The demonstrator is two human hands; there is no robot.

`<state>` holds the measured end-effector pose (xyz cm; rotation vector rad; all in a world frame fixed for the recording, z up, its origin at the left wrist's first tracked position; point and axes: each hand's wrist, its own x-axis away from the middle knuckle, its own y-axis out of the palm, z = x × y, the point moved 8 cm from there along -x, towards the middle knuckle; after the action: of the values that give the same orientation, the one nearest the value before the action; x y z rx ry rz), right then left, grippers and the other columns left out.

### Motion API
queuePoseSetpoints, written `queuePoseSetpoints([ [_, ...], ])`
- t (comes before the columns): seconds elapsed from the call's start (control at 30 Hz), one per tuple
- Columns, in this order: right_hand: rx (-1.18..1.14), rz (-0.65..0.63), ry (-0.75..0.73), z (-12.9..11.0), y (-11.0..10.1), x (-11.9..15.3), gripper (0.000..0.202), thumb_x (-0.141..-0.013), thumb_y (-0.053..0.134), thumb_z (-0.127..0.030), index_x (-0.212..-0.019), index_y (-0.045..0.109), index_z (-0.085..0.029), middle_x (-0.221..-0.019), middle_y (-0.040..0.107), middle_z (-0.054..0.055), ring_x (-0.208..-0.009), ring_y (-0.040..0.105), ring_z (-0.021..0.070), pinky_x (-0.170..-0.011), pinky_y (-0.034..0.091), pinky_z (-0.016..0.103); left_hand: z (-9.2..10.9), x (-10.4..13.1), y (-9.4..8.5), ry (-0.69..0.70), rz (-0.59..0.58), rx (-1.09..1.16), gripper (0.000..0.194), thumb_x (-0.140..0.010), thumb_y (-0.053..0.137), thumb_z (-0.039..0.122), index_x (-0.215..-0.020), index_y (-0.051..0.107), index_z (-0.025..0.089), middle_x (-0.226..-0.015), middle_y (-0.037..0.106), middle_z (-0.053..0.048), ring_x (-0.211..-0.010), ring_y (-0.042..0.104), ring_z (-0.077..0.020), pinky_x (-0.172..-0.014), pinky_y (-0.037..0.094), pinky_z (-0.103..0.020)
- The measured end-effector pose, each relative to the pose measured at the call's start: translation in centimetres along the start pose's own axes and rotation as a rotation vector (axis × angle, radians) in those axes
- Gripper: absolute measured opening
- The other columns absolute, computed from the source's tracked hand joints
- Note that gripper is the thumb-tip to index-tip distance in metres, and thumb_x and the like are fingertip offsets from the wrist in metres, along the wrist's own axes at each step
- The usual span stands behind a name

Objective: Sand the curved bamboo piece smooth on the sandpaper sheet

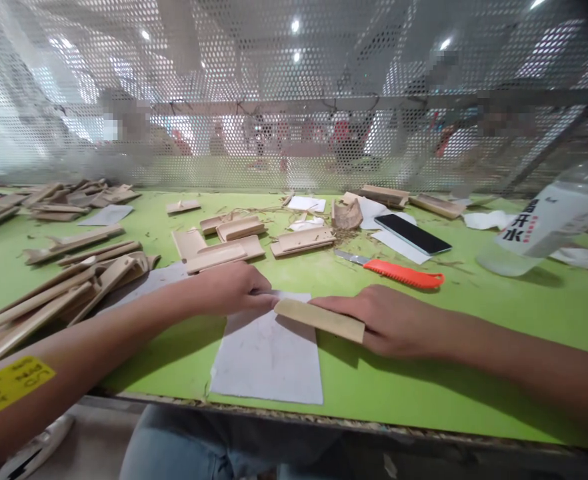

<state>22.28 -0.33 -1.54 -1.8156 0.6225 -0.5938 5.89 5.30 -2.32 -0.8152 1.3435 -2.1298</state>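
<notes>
In the head view, my right hand (387,320) is closed on a pale, curved bamboo piece (324,321), with a finger stretched along its far edge. My left hand (239,290) has its fingers curled in, and its tips meet the left end of the same piece; what lies inside those fingers is hidden. Beneath the piece, a white paper sheet (269,360) lies on the green tabletop near its front edge. Just beyond my right hand rests an orange-handled utility knife (401,272), its blade pointing left.
Several more bamboo pieces lie at the middle (229,250), with a loose pile (69,293) by my left forearm. A black phone (414,233) rests on paper at the right, near a tilted clear bottle (539,227). A perforated screen (284,147) stands along the back.
</notes>
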Motion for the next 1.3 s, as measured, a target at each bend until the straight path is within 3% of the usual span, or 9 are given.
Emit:
queuePoseSetpoints([
  [0.07,-0.024,0.035,-0.025,-0.4,-0.2,0.1,0.041,-0.095,0.047,-0.025,-0.13,0.068,-0.021,-0.076,0.074,0.005,-0.056,0.051,0.0166,-0.056,0.028,0.03,0.0,0.0,0.0,0.007,0.008,-0.003,0.048,-0.097,0.046,0.051,-0.062,0.049,0.018,-0.054,0.045,0.003,-0.05,0.036,-0.0097,-0.05,0.021,-0.028],
  [0.17,-0.033,0.082,-0.022,-0.1,-0.3,0.1,0.03,-0.093,0.046,-0.029,-0.101,0.072,-0.017,-0.067,0.067,0.004,-0.054,0.047,0.0145,-0.056,0.026,0.03,0.0,-0.1,0.0,0.012,0.003,-0.012,0.046,-0.097,0.047,0.049,-0.064,0.052,0.019,-0.054,0.045,0.003,-0.05,0.037,-0.0099,-0.05,0.021,-0.028],
  [0.3,-0.019,0.076,0.042,0.7,-0.2,0.1,0.029,-0.091,0.046,-0.032,-0.072,0.062,-0.018,-0.06,0.061,0.002,-0.052,0.045,0.0129,-0.055,0.025,0.03,-0.1,-0.1,0.1,-0.016,-0.017,-0.026,0.053,-0.098,0.044,0.059,-0.066,0.055,0.019,-0.056,0.047,0.002,-0.051,0.038,-0.0103,-0.05,0.022,-0.029],
  [0.57,-0.029,-0.085,-0.008,-0.4,0.8,0.1,0.021,-0.089,0.05,-0.03,-0.074,0.06,-0.019,-0.061,0.061,0.002,-0.053,0.045,0.0131,-0.055,0.025,0.03,-0.2,-0.1,0.1,-0.043,-0.015,-0.023,0.051,-0.097,0.046,0.057,-0.065,0.053,0.019,-0.055,0.047,0.002,-0.051,0.038,-0.0107,-0.05,0.021,-0.029],
  [0.7,0.053,-0.085,0.074,0.2,0.7,-0.1,0.026,-0.092,0.046,-0.03,-0.072,0.058,-0.019,-0.062,0.058,0.003,-0.053,0.041,0.0138,-0.056,0.024,0.031,-0.2,-0.1,0.0,-0.021,-0.002,-0.006,0.053,-0.097,0.047,0.06,-0.064,0.052,0.019,-0.055,0.045,0.003,-0.05,0.037,-0.0103,-0.051,0.021,-0.029],
  [0.87,0.017,-0.196,0.01,-0.7,1.5,0.2,0.036,-0.101,0.037,-0.039,-0.084,0.062,-0.019,-0.067,0.062,0.004,-0.055,0.042,0.0153,-0.057,0.025,0.032,-0.1,-0.1,0.0,-0.016,-0.001,0.0,0.048,-0.097,0.048,0.054,-0.065,0.055,0.019,-0.055,0.047,0.002,-0.05,0.038,-0.0107,-0.05,0.021,-0.029],
  [1.03,0.111,-0.148,0.095,0.3,0.8,0.2,0.036,-0.101,0.037,-0.036,-0.085,0.064,-0.018,-0.07,0.064,0.007,-0.058,0.045,0.0169,-0.058,0.025,0.032,0.0,0.0,-0.1,0.005,0.0,0.002,0.052,-0.098,0.047,0.058,-0.064,0.054,0.018,-0.055,0.048,0.002,-0.05,0.037,-0.0106,-0.052,0.02,-0.03],
  [1.2,0.046,-0.21,0.022,-0.5,1.2,0.3,0.035,-0.101,0.04,-0.038,-0.082,0.062,-0.019,-0.066,0.062,0.005,-0.055,0.044,0.0153,-0.056,0.023,0.031,-0.3,-0.1,0.2,0.005,0.002,-0.003,0.05,-0.098,0.047,0.056,-0.064,0.054,0.019,-0.055,0.047,0.003,-0.049,0.036,-0.0106,-0.052,0.02,-0.031],
  [1.3,0.101,-0.176,0.096,0.4,1.0,0.1,0.033,-0.099,0.041,-0.036,-0.084,0.063,-0.018,-0.07,0.065,0.006,-0.056,0.046,0.0158,-0.056,0.024,0.031,-0.3,-0.1,0.0,0.016,0.027,0.006,0.053,-0.097,0.047,0.058,-0.062,0.05,0.019,-0.054,0.043,0.003,-0.049,0.035,-0.0103,-0.052,0.019,-0.031],
])
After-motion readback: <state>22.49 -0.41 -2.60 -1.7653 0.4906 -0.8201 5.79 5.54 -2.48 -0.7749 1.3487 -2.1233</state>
